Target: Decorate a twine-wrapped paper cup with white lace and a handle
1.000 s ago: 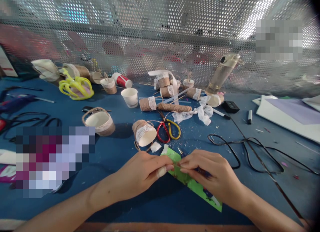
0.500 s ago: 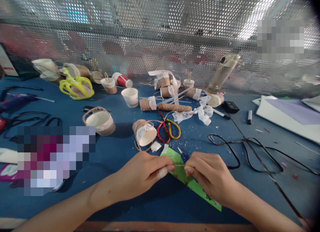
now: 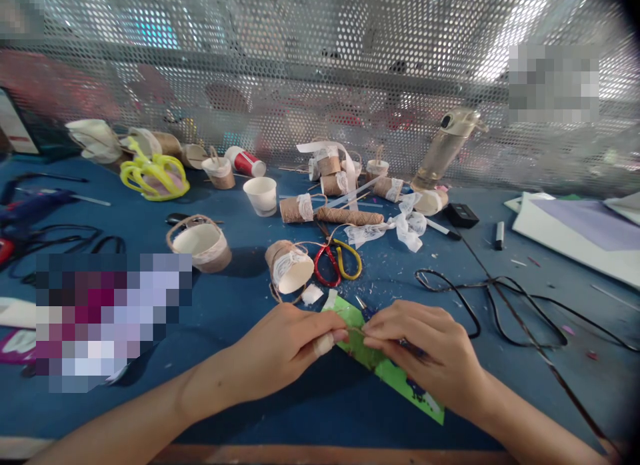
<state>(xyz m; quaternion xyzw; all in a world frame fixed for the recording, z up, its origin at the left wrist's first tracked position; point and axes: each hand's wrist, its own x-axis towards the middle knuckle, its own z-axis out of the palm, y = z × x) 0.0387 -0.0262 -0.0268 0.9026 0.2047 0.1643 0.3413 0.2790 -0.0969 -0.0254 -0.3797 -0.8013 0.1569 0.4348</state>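
Note:
My left hand [image 3: 300, 335], with a pale bandage around one finger, is closed in a pinch on a short strand of twine [image 3: 356, 330]. Across from it, my right hand [image 3: 423, 348] pinches the strand's other end between thumb and fingers. Below both hands lies a green paper sheet [image 3: 400, 383] with dark marks. A dark blue tool with a metal tip [image 3: 364, 307] shows partly under my right hand, which hides most of it. Just beyond, a twine-wrapped paper cup [image 3: 287, 265] with lace rests on its side, beside red-and-yellow-handled scissors [image 3: 327, 265].
A handled cup [image 3: 203, 248] and a plain white cup [image 3: 261, 197] stand to the left. Behind the scissors are a twine roll [image 3: 350, 216], white lace [image 3: 407, 221] and several wrapped cups. A black cord [image 3: 495, 298] loops at right. A perforated metal screen [image 3: 300, 71] closes off the back.
My right hand has shifted slightly left, nearer my left hand, and its fingers are straighter. The gap with the twine is shorter. My left hand stays in place.

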